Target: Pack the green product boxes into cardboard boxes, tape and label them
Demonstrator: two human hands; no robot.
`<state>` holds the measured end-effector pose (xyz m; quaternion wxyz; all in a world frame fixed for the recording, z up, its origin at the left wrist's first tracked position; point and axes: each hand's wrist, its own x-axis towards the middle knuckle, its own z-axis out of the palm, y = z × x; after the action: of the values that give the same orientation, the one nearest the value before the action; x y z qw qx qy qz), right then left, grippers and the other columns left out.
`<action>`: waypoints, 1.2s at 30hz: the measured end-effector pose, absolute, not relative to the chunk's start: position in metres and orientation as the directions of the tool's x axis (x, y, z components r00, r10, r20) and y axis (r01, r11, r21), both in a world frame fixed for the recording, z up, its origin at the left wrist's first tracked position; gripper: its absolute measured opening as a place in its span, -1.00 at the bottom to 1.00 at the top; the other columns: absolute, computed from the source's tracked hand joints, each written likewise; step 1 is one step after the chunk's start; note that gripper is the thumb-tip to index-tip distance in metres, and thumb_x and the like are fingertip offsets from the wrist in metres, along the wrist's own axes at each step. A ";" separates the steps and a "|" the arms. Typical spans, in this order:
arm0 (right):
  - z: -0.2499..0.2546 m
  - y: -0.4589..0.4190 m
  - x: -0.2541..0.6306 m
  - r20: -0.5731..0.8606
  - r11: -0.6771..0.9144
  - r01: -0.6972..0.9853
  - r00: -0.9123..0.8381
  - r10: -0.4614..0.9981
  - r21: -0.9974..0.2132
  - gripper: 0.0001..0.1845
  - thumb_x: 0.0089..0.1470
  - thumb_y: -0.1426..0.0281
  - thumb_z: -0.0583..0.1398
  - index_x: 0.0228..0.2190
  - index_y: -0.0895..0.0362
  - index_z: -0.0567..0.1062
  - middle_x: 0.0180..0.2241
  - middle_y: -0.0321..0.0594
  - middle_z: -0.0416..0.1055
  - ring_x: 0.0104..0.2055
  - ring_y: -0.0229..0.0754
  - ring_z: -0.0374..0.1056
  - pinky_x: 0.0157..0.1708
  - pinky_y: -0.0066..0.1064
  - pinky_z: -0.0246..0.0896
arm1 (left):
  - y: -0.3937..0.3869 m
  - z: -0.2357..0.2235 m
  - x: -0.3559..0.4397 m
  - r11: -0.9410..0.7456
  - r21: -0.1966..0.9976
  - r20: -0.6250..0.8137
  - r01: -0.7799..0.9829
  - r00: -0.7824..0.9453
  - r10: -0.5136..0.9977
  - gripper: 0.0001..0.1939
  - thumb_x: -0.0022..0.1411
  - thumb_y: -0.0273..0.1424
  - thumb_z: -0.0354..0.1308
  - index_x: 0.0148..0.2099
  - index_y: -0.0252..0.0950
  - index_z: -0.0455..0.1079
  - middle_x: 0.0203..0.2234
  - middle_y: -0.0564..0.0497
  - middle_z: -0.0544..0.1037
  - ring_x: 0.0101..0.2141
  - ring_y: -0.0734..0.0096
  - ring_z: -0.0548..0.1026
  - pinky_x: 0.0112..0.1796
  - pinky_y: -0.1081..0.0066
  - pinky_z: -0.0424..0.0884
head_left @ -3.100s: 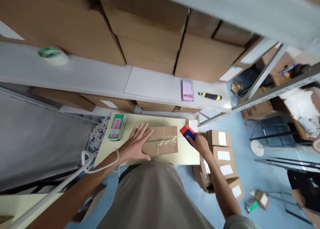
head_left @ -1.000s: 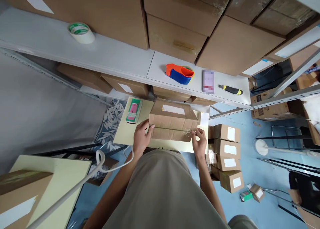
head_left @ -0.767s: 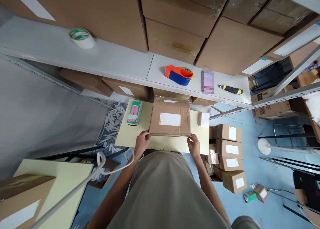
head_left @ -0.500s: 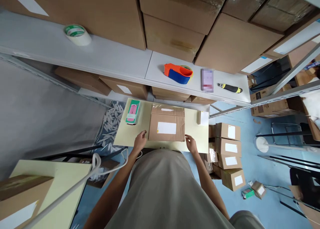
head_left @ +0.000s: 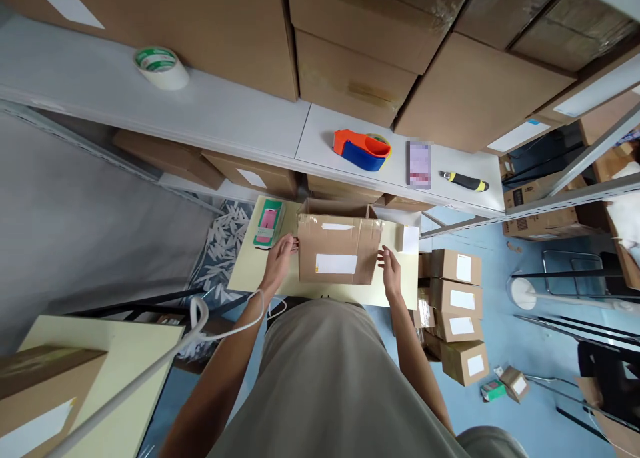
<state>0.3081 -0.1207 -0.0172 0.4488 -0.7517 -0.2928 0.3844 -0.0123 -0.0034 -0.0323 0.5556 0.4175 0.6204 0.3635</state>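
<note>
A taped cardboard box with a white label facing me is held between both hands, tipped up off the pale yellow table. My left hand presses its left end, fingers curled onto the edge. At the box's right end, my right hand lies flat against it. A green and pink product box sits on the table to the left. On the table to the right of the box is a small white box.
On the grey shelf above lie an orange and blue tape dispenser, a phone, a black and yellow knife and a tape roll. Large cartons fill the shelves. Labelled small boxes are stacked on the blue floor at right.
The tape dispenser went from my right hand to the shelf. Both hands turned the box over, label up, and now lift it on edge.
</note>
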 end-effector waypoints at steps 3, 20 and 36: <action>-0.008 -0.136 0.308 -0.323 -0.449 0.112 0.546 0.773 -0.886 -0.05 0.38 -0.27 -0.01 0.29 0.25 0.55 0.16 0.18 0.61 0.12 0.09 0.54 0.01 -0.15 0.47 | -0.017 -0.021 -0.023 0.423 0.902 -0.419 0.090 -0.059 0.906 -0.12 0.43 0.29 0.00 0.22 -0.45 0.56 -0.06 -0.32 0.73 0.03 -0.04 0.70 0.12 0.02 0.61; 0.040 -0.100 0.282 -0.646 -0.662 0.687 0.364 0.671 -0.300 0.28 0.22 -0.33 0.26 0.51 0.40 0.13 0.10 0.38 0.62 0.23 0.35 0.55 0.13 -0.08 0.39 | -0.019 0.020 0.000 0.156 0.363 -0.626 0.919 0.116 0.771 -0.01 0.33 0.01 0.35 0.58 -0.37 0.12 0.17 -0.38 0.66 0.19 -0.19 0.64 0.05 0.22 0.49; 0.013 -0.128 0.316 -0.520 -0.439 0.781 0.174 0.836 -0.444 -0.56 0.57 0.30 -0.05 0.15 0.18 0.53 -0.11 0.10 0.68 -0.09 0.13 0.65 -0.16 -0.27 0.29 | -0.112 0.021 0.027 0.285 0.250 -0.530 0.925 -0.115 0.840 -0.12 0.51 -0.15 0.14 0.62 -0.51 -0.05 0.08 -0.44 0.70 0.13 -0.12 0.68 0.04 0.22 0.50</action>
<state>0.3161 -0.1282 0.0132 0.0376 -0.7654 -0.5285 0.3654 0.0270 -0.1119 0.0206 0.2999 0.5938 0.7433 -0.0713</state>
